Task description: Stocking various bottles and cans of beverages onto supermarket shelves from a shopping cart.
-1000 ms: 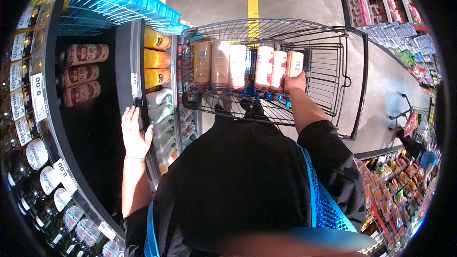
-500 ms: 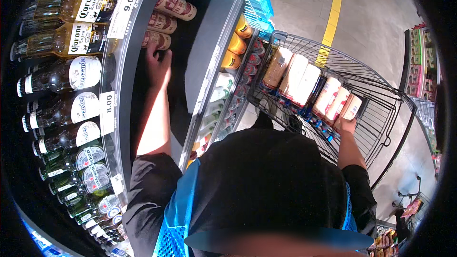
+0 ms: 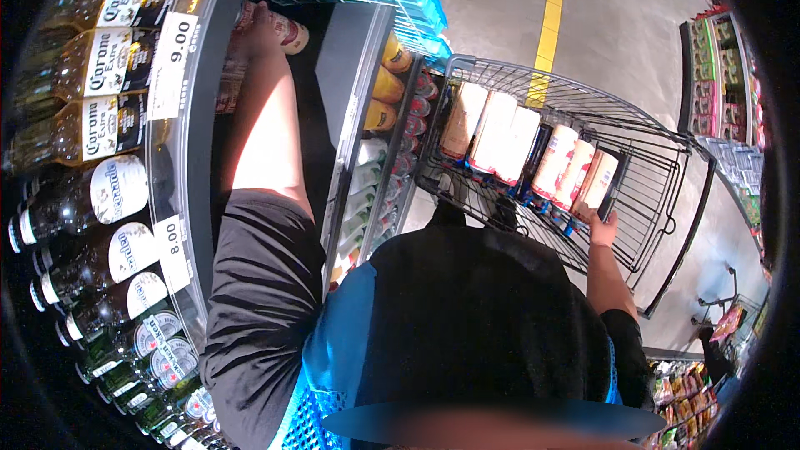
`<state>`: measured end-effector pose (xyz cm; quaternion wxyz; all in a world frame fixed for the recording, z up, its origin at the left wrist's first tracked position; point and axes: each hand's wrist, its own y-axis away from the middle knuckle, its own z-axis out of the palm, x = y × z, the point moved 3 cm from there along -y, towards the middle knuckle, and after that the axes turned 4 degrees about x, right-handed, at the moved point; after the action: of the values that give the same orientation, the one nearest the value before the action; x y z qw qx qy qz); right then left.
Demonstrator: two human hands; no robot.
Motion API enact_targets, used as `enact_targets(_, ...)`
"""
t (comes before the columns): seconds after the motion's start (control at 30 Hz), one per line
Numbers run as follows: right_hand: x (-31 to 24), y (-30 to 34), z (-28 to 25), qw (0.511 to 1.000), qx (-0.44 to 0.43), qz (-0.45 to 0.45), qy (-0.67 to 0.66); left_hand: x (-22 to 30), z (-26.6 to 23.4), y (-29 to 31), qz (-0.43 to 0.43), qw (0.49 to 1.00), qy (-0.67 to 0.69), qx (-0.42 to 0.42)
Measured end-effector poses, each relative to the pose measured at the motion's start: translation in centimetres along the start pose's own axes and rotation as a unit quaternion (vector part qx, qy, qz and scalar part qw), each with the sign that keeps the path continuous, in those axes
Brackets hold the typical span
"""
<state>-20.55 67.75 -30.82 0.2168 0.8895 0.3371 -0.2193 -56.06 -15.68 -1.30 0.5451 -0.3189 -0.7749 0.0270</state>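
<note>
My left hand point(image 3: 261, 29) reaches deep into a dark shelf bay, against cream-and-red cylindrical cans point(image 3: 293, 37). Shadow and the hand itself hide its fingers, so I cannot tell whether they grip one. On the right, my right hand point(image 3: 602, 227) is at the near end of a tall cream-and-red can point(image 3: 595, 182), thumb on one side and fingers on the other. That can is the rightmost in a row of tall cans inside a black wire shopping cart point(image 3: 642, 233). Larger cream-coloured cans point(image 3: 493, 132) lie farther left in the row.
Rows of beer bottles point(image 3: 117, 187) line the shelf at left, behind a price rail point(image 3: 173, 250). Yellow cans point(image 3: 385, 87) fill a lower shelf by the cart. A blue wire basket point(image 3: 408, 0) stands beyond. Another cart point(image 3: 725, 317) is at right, and a yellow strip point(image 3: 547, 21) crosses the floor.
My left arm has stretched farther into the shelf bay, and its hand has moved to the farther cans. My right hand stays by the same can in the cart. The whole view has shifted slightly.
</note>
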Motion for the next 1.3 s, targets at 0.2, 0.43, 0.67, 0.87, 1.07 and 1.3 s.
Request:
enact_targets(0.2, -0.4, 1.3, -0.7, 0.999, 0.004, -0.032, 0.017, 0.6, -1.7, 2.2, 0.023, 0.999, -0.017, 0.033)
enact_targets(0.43, -10.3, 4.7, 0.1, 0.966, -0.077, -0.027, -0.245, 4.7, -8.2, 12.3, 0.139, 0.989, 0.031, -0.038)
enact_targets(0.67, -28.3, 13.9, 0.9, 0.727, -0.497, -0.028, -0.472, 10.9, -13.0, 24.7, 0.27, 0.885, 0.184, -0.332)
enact_targets(0.87, -37.0, 19.1, 0.8, 0.401, -0.632, 0.259, -0.61, 14.4, -10.8, 37.1, 0.599, 0.615, 0.152, -0.49)
enact_targets(1.07, -30.4, 13.8, 1.2, 0.535, -0.57, 0.221, -0.583, 13.3, -8.9, 41.5, 0.605, 0.572, 0.043, -0.553)
enact_targets(1.3, -23.3, 5.8, 9.2, 0.938, -0.188, 0.052, -0.287, 7.7, -11.5, 32.2, 0.404, 0.731, -0.148, -0.53)
